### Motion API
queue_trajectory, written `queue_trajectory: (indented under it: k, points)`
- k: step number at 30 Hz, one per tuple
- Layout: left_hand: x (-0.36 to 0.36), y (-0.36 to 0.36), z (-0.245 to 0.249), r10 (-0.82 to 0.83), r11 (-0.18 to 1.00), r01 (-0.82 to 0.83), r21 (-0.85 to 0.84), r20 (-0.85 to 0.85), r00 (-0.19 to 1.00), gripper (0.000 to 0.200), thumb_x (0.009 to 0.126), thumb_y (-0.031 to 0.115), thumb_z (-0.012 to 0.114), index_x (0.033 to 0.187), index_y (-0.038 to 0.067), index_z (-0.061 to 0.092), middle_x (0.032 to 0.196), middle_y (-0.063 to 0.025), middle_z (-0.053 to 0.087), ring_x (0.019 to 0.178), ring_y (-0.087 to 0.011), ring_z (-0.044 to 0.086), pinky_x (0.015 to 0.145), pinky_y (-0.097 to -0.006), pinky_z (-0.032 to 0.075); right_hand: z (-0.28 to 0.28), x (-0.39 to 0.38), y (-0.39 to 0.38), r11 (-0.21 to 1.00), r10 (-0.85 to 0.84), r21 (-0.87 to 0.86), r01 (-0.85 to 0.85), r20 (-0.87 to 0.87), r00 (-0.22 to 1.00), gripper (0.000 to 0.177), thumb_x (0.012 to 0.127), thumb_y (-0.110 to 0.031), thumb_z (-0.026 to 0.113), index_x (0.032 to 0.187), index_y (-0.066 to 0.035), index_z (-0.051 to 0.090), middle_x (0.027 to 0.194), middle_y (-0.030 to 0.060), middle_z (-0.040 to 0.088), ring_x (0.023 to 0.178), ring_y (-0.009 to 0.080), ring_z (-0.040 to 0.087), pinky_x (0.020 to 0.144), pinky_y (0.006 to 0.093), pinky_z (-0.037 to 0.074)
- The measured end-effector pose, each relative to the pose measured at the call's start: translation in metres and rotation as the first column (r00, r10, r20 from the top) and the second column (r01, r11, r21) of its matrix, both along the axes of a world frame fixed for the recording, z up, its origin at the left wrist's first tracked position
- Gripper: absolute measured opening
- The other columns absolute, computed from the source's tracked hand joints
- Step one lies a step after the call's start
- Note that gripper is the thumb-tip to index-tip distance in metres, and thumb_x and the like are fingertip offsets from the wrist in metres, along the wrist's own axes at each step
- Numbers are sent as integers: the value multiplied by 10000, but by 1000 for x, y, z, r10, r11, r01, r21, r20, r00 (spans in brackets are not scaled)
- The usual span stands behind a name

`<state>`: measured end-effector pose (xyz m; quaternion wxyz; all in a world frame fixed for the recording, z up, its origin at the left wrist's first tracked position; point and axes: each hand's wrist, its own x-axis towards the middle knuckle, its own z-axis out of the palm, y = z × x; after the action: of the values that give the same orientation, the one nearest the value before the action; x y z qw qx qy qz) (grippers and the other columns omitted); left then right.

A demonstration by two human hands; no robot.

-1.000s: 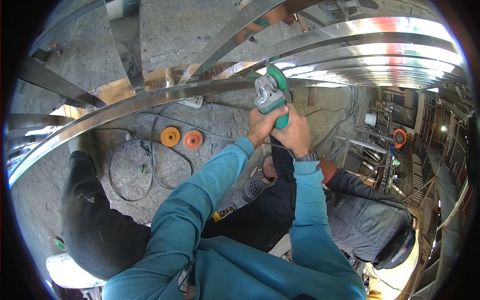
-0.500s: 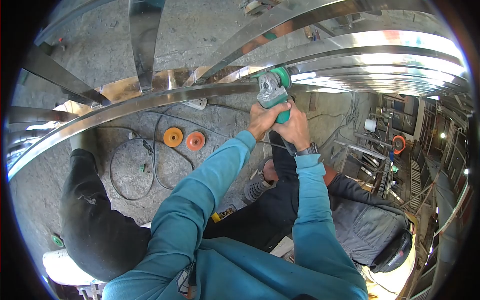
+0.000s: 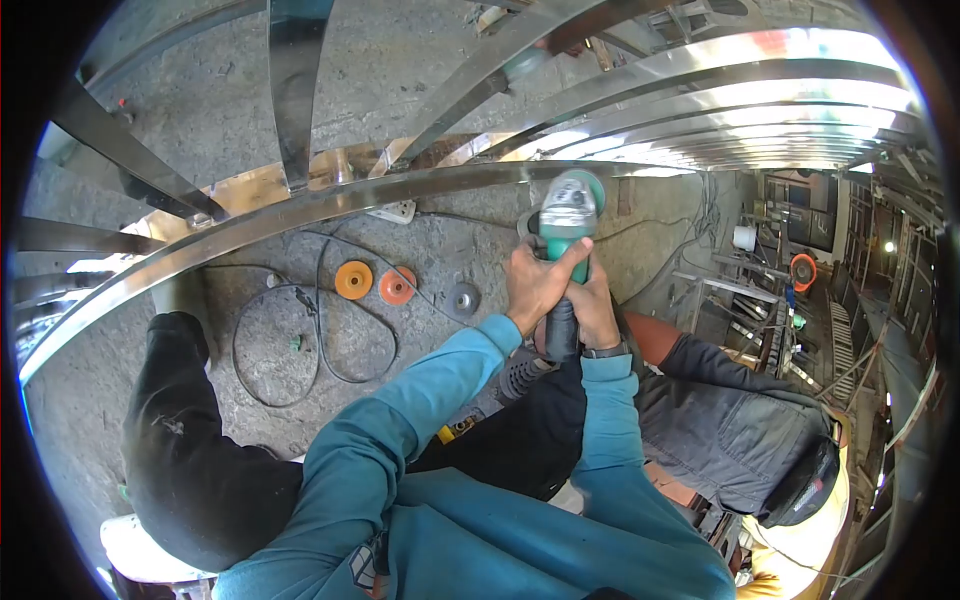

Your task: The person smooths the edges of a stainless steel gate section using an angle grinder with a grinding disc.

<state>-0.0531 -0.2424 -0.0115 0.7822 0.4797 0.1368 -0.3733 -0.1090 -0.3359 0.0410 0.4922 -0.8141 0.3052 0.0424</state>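
Grinder (image 3: 563,228): held upright in both hands at the middle of the view, above the floor. Its head is raised to the lower edge of the rail; whether they touch cannot be told.
Floor (image 3: 400,90): rough grey concrete, seen below and between the steel bars.
Frame (image 3: 760,100): polished steel bands are fanned across the upper right. Duller bars are crossed at the upper left.
Rail (image 3: 300,213): one long curved steel band, run from the lower left up to the grinder's head.
Co-worker (image 3: 730,430): seen from above at the lower right, in grey trousers and a dark cap, just beyond the right arm.
Leg (image 3: 190,450): clad in black, bent at the lower left, resting on the floor.
Sleeves (image 3: 400,420): teal, both stretched up toward the grinder.
Left hand (image 3: 535,285): fingers are clamped around the grinder's green body, with the thumb laid up its side.
Right hand (image 3: 597,305): placed just below and right of the left hand, fingers wrapped tight on the grinder's dark rear grip.
Cable (image 3: 300,360): a black loop is laid on the floor left of the hands.
Discs (image 3: 353,280): two orange ones lie side by side on the floor, with a grey one near them on the right.
Socket (image 3: 392,212): a white strip, partly hidden under the rail.
Watch (image 3: 605,350): worn on the right wrist.
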Motion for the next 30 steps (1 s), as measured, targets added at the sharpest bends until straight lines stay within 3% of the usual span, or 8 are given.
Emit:
queue_trajectory:
  k: [3, 6, 7, 10, 15, 22, 23, 30]
  points:
    - [-9, 2, 5, 90, 995, -96, -5, 391, 916, 673, 755, 522, 806, 1041, -77, 692, 962, -274, 691, 825, -384, 713, 773, -446, 554, -2, -13, -2, 869, -407, 338, 362, 69, 911, 494, 845, -141, 648, 1304, 2, 536, 1146, 79, 620, 1001, 171, 628, 869, 296, 505]
    - [-7, 19, 19, 56, 989, -142, 52, 743, 666, 673, 737, 523, 820, 1096, -32, 694, 1028, -238, 626, 772, -382, 690, 757, -451, 551, -8, -19, -21, 734, -512, 580, 352, 133, 849, 469, 842, -177, 642, 1273, -16, 554, 1095, 65, 623, 972, 183, 628, 847, 298, 512]
    - [-8, 27, 21, 15, 993, -100, 64, 769, 639, 699, 703, 509, 846, 1188, 32, 686, 918, -163, 555, 908, -319, 637, 768, -421, 543, 13, -5, -1, 745, -510, 591, 311, 202, 836, 445, 831, -209, 647, 1229, -27, 568, 1041, 67, 630, 951, 187, 625, 830, 295, 514]
    - [-6, 47, 31, -54, 990, -90, 104, 894, 445, 772, 673, 538, 861, 1237, 49, 662, 921, -148, 566, 808, -314, 648, 702, -435, 554, 19, 5, -7, 661, -579, 714, 232, 288, 763, 538, 804, -196, 672, 1296, -23, 538, 1023, 93, 631, 969, 252, 638, 875, 385, 551]
    - [12, 72, 50, -476, 878, 130, 461, 870, 126, 1104, 563, 692, 857, 1422, 79, 534, 935, -229, 694, 809, -359, 726, 682, -466, 582, 37, 9, -7, 634, -549, 765, 110, 346, 761, 528, 766, -173, 664, 1237, 21, 526, 1031, 149, 651, 929, 272, 666, 845, 406, 571]
    - [29, 88, 84, -516, 829, 9, 559, 771, -373, 1145, 597, 754, 771, 1496, 114, 463, 855, -121, 682, 783, -312, 709, 725, -407, 573, 36, 11, 4, 362, -610, 932, -22, 255, 750, 398, 855, -235, 668, 1157, -8, 539, 987, 123, 642, 914, 267, 661, 812, 369, 573]
    - [35, 91, 84, -506, 829, -22, 559, 733, -455, 1076, 701, 793, 643, 1521, 130, 429, 787, -106, 642, 725, -276, 689, 645, -392, 560, 39, 10, 6, 365, -604, 931, -20, 253, 756, 375, 883, -259, 683, 1140, -27, 537, 978, 97, 635, 920, 245, 653, 829, 349, 559]
    - [63, 130, 112, -561, 720, -195, 666, 393, -729, 983, 798, 752, 557, 1566, 173, 353, 869, -78, 633, 691, -230, 682, 592, -347, 549, 30, 17, 22, 306, -596, 952, -21, 209, 775, 507, 811, -157, 688, 1270, 4, 542, 1081, 109, 632, 1002, 244, 641, 781, 363, 561]
